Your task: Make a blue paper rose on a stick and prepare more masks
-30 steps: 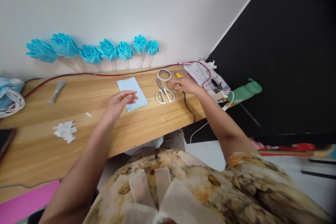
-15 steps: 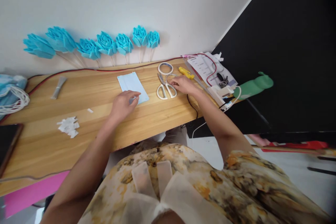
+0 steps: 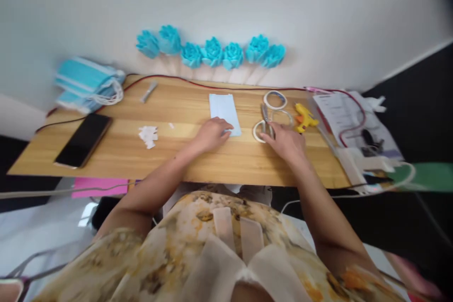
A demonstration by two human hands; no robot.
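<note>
A pale blue rectangular sheet [image 3: 225, 107], looking like part of a face mask, lies flat on the wooden table. My left hand [image 3: 213, 133] rests over its lower left edge, thumb and fingers apart. To the right, my right hand [image 3: 288, 140] has its thumb and fingers around the handles of a pair of white-handled scissors [image 3: 264, 112], which still lie on the table with the blades pointing away from me. Just beyond them are a roll of white tape [image 3: 266, 100] and a thin pale ring [image 3: 288, 115]. A yellow glue gun [image 3: 306, 118] lies right of these.
Several blue flowers on sticks [image 3: 213, 52] lean on the wall. At left are stacked face masks [image 3: 85, 82], a phone [image 3: 84, 140], white scraps [image 3: 147, 137] and a small bundle [image 3: 148, 91]. A power strip [image 3: 357, 165], papers [image 3: 332, 108] and red cable [image 3: 170, 76] lie about.
The view has swung left, bringing the phone and masks into sight. My right hand has moved onto the scissors' handles. My left hand stays by the blue sheet.
</note>
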